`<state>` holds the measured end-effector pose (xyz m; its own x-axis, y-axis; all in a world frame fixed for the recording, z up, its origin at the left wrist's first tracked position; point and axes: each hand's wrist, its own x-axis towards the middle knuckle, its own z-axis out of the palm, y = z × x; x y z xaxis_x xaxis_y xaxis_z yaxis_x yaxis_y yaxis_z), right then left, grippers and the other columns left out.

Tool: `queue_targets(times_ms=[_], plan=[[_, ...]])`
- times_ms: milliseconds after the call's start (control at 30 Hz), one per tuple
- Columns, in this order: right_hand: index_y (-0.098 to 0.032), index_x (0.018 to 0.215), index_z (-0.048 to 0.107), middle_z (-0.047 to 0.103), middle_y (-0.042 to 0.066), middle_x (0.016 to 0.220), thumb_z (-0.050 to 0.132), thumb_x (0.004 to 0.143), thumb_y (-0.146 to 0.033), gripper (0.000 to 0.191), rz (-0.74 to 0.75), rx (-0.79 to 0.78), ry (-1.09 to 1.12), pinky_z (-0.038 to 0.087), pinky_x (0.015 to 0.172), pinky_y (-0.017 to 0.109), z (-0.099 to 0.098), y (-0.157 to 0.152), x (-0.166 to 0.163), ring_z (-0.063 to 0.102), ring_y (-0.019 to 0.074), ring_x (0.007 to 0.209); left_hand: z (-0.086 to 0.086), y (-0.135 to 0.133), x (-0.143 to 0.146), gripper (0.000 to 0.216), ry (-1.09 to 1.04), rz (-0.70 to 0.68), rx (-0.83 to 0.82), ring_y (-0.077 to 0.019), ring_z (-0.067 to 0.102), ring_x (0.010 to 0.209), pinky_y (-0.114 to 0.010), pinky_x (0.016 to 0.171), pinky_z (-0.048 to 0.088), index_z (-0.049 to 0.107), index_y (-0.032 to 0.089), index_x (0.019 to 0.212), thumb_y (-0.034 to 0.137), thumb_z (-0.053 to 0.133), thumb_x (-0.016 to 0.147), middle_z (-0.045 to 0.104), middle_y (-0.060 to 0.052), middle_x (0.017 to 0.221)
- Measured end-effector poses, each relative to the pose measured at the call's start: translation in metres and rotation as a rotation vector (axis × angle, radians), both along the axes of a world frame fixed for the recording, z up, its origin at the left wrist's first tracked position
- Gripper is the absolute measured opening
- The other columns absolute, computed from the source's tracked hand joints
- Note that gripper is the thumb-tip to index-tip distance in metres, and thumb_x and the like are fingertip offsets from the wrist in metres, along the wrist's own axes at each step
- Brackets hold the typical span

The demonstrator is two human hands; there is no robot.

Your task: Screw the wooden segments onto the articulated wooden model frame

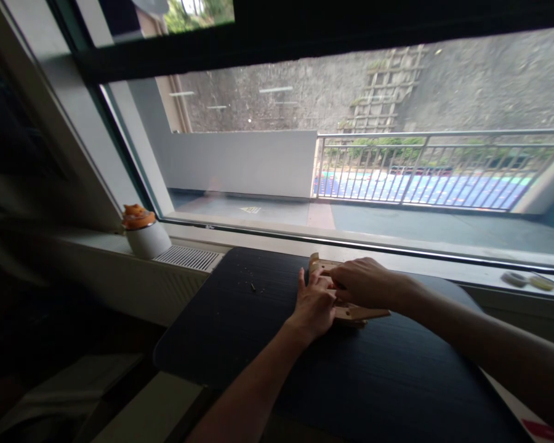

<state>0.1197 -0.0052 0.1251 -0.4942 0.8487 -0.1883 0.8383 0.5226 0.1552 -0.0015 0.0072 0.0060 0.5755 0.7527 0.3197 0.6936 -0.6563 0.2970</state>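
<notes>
A small light-brown wooden assembly (351,312) of flat pieces with small dark holes lies near the window side of the dark table. A curved end sticks up beyond my fingers, and a pointed piece juts out to the right. My left hand (314,306) grips its left side, with one finger raised off it. From the right, my right hand (367,282) reaches over the assembly, fingers closed and pressed close to my left fingertips. Whatever those fingers hold is hidden. Both hands cover much of the wood.
Small crumbs and a short dark bit (253,287) lie on the dark table (231,332), left of the hands. A white pot with an orange top (145,237) stands on the sill beside a vent grille (189,257). Roll-like items (514,279) sit at the sill's right. A window rises behind.
</notes>
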Motion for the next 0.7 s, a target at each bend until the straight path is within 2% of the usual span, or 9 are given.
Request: queue_targets(times_ms=[133, 267, 367, 500, 633, 700], plan=[[-0.018, 0.090, 0.067, 0.068, 0.009, 0.097, 0.060, 0.074, -0.014, 0.018, 0.024, -0.008, 0.015, 0.037, 0.058, 0.025, 0.0049, -0.0031, 0.0012, 0.065, 0.0216, 0.083, -0.0043, 0.0018, 0.0008, 0.023, -0.017, 0.004, 0.021, -0.0288, 0.021, 0.140, -0.062, 0.112, 0.005, 0.067, 0.023, 0.100, 0.017, 0.056, 0.081, 0.051, -0.006, 0.134], [-0.016, 0.083, 0.068, 0.068, 0.009, 0.092, 0.057, 0.073, -0.008, 0.017, 0.060, -0.010, 0.027, 0.037, 0.060, 0.025, 0.0037, -0.0018, 0.0010, 0.065, 0.0201, 0.081, -0.0058, 0.0025, 0.0008, 0.017, -0.012, 0.011, 0.040, -0.0281, 0.021, 0.140, -0.061, 0.113, 0.003, 0.068, 0.021, 0.093, 0.019, 0.055, 0.081, 0.052, -0.007, 0.133], [-0.015, 0.081, 0.067, 0.069, 0.009, 0.089, 0.055, 0.078, -0.013, 0.012, 0.060, 0.011, 0.021, 0.036, 0.057, 0.026, -0.0007, 0.0010, -0.0005, 0.065, 0.0213, 0.080, -0.0042, 0.0020, 0.0005, 0.016, 0.001, 0.014, 0.032, -0.0274, 0.023, 0.139, -0.061, 0.113, 0.003, 0.068, 0.021, 0.091, 0.020, 0.055, 0.082, 0.055, -0.008, 0.129], [-0.015, 0.081, 0.066, 0.070, 0.010, 0.083, 0.050, 0.086, -0.023, 0.019, 0.039, 0.041, -0.001, 0.035, 0.056, 0.027, -0.0035, 0.0013, -0.0030, 0.066, 0.0239, 0.077, -0.0027, 0.0015, 0.0007, 0.017, 0.001, 0.016, 0.027, -0.0269, 0.025, 0.138, -0.061, 0.113, 0.005, 0.068, 0.021, 0.093, 0.021, 0.053, 0.084, 0.056, -0.009, 0.127], [-0.017, 0.092, 0.065, 0.070, 0.009, 0.091, 0.059, 0.081, -0.025, 0.015, 0.013, 0.017, 0.016, 0.036, 0.058, 0.027, 0.0009, -0.0014, -0.0022, 0.067, 0.0257, 0.084, -0.0039, 0.0020, 0.0010, 0.025, -0.026, 0.019, 0.032, -0.0278, 0.025, 0.138, -0.062, 0.112, 0.006, 0.065, 0.024, 0.105, 0.021, 0.056, 0.082, 0.051, -0.008, 0.134], [-0.018, 0.094, 0.065, 0.070, 0.008, 0.096, 0.063, 0.076, -0.020, 0.018, 0.018, -0.003, 0.012, 0.036, 0.059, 0.026, 0.0036, -0.0025, -0.0008, 0.066, 0.0251, 0.087, -0.0047, 0.0023, 0.0008, 0.025, -0.025, 0.011, 0.034, -0.0284, 0.025, 0.138, -0.063, 0.112, 0.006, 0.065, 0.024, 0.104, 0.019, 0.056, 0.082, 0.053, -0.007, 0.132]])
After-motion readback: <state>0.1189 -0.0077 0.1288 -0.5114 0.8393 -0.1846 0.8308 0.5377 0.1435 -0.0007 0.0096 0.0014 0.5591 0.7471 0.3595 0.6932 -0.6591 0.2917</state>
